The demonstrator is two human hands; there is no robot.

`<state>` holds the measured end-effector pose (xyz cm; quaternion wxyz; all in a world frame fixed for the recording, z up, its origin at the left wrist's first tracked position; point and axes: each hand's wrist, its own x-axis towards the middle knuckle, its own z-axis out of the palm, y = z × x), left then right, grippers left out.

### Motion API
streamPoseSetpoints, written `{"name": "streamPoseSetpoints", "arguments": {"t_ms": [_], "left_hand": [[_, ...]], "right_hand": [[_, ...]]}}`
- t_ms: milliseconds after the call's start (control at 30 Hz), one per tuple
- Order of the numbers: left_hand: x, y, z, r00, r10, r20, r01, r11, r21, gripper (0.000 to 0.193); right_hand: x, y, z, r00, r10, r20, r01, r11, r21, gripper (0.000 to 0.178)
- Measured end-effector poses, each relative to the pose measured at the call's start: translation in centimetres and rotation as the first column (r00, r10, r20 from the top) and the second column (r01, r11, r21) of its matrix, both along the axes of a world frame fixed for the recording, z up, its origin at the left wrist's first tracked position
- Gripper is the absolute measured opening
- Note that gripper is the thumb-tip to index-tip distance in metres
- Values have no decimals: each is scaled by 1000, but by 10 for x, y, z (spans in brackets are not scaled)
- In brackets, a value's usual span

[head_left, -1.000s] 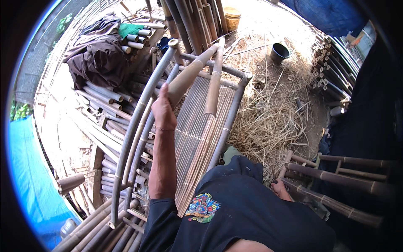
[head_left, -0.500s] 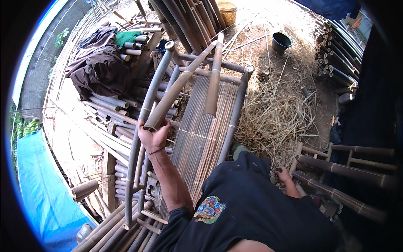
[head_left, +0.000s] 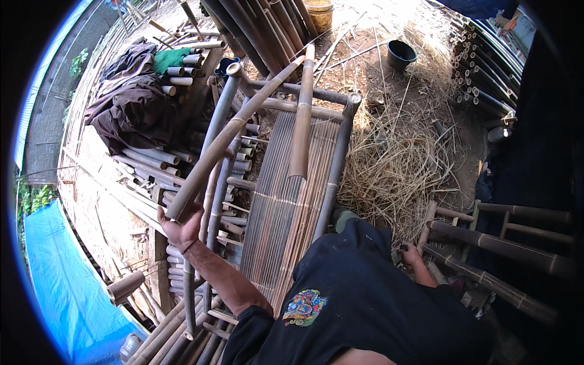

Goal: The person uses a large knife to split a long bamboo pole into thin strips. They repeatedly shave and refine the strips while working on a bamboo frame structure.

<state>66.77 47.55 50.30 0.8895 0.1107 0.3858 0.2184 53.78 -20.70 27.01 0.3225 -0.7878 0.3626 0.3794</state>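
Note:
My left hand [head_left: 181, 225] is closed round the near end of a brown bamboo pole [head_left: 234, 128]. The pole slants away to the upper right, crossing the side rail of a bamboo bench frame [head_left: 334, 170]. Beside it, a second length of split bamboo [head_left: 300, 143] rests over the slatted bench seat [head_left: 271, 176], its near end free. Low at my right side, my right hand [head_left: 412, 255] is closed, with a small dark bit showing at its fingers. What it grips there is too small to tell.
Dry bamboo shavings [head_left: 395, 158] cover the ground right of the bench, near a black bucket [head_left: 401, 55]. Stacked poles [head_left: 480, 73] stand far right; a bamboo frame [head_left: 499, 237] is at right. A brown cloth [head_left: 131, 109] covers poles at left, with a blue tarp [head_left: 67, 274] nearer.
My left hand has moved left and nearer to me, swinging the pole's near end out past the bench's side rail. My right hand has stayed in about the same place.

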Motion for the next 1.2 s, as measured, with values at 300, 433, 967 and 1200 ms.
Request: {"name": "streamPoseSetpoints", "arguments": {"t_ms": [300, 433, 967, 1200], "left_hand": [[-164, 45, -4, 978, 69, -196, -34, 984, 175, 36], [-263, 37, 10, 946, 149, -289, -107, 982, 157, 36], [-450, -166, -38, 860, 352, -369, -439, 880, -182, 38], [-476, -183, -39, 802, 323, -503, -426, 899, -103, 36]], "right_hand": [[37, 35, 28, 995, 101, -20, -100, 995, 28, 34], [94, 81, 27, 941, 11, 339, -135, 929, 344, 26], [188, 487, -7, 910, -295, 292, 23, 738, 674, 25], [140, 505, 21, 902, -223, 371, -25, 829, 559, 39]]}}
